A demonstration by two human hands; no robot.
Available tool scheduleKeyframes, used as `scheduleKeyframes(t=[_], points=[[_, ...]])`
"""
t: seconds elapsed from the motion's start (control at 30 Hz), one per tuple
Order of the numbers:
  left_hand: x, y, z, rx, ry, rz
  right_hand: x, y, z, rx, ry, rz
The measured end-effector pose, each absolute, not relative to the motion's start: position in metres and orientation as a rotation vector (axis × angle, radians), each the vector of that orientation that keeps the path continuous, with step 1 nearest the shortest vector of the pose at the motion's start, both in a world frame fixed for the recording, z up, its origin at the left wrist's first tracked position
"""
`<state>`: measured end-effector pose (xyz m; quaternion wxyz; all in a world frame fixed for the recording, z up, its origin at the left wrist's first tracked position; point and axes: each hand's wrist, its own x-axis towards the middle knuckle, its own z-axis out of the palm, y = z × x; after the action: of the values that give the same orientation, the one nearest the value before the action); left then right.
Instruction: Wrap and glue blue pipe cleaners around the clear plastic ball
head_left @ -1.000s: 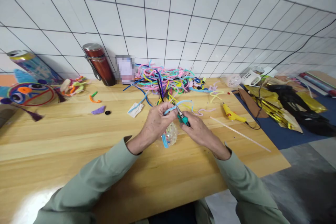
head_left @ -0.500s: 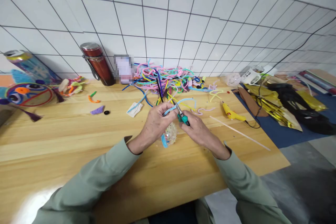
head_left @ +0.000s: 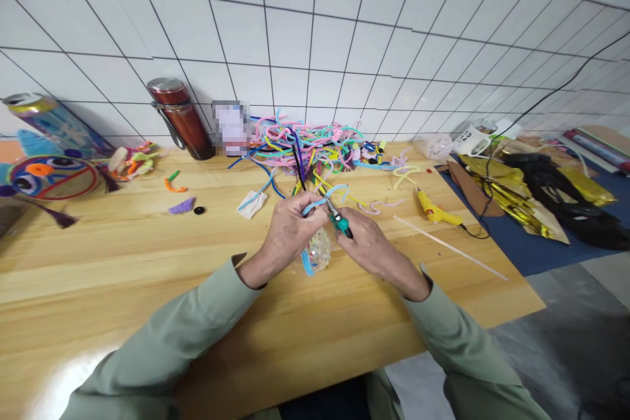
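A light blue pipe cleaner [head_left: 314,206] is pinched between the thumb and fingers of my left hand [head_left: 291,226]. My right hand [head_left: 370,241] is wrapped round pliers with teal and black handles [head_left: 340,223]. The metal jaws meet the pipe cleaner just past my left fingertips, and its free end curves off beyond them. Whether the jaws are fully closed on it I cannot make out. Below my hands, a clear container of small beads [head_left: 319,251] stands on the table, with a blue strip [head_left: 307,263] at its left side, partly hidden by my left hand.
A tangled heap of coloured pipe cleaners [head_left: 315,147] lies against the tiled wall. Beside it stands a red flask [head_left: 180,119]. To the right are a yellow glue gun [head_left: 437,210] and a clear stick [head_left: 450,248]. A white paper piece [head_left: 251,205] and a purple scrap [head_left: 182,206] lie left.
The free end of the blue pipe cleaner now reaches less far right and looks more curled. Both hands stay almost in place, still gripping the pipe cleaner and pliers.
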<state>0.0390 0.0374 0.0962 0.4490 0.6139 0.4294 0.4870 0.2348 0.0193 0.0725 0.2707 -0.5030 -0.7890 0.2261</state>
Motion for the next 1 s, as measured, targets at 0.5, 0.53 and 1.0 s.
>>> scheduleKeyframes(t=[0.5,0.53,1.0], points=[[0.0363,0.0394,0.1,1.563,1.025,1.16,0.237,0.0236,0.076,-1.349,-2.011,0.956],[0.0363,0.0393,0.1002,1.56,1.026,1.162,0.2368,0.0238,0.0755,-1.356,-2.016,0.942],[0.039,0.0382,0.0973,1.531,1.012,1.197,0.2361,0.0217,0.073,-1.329,-2.046,0.951]])
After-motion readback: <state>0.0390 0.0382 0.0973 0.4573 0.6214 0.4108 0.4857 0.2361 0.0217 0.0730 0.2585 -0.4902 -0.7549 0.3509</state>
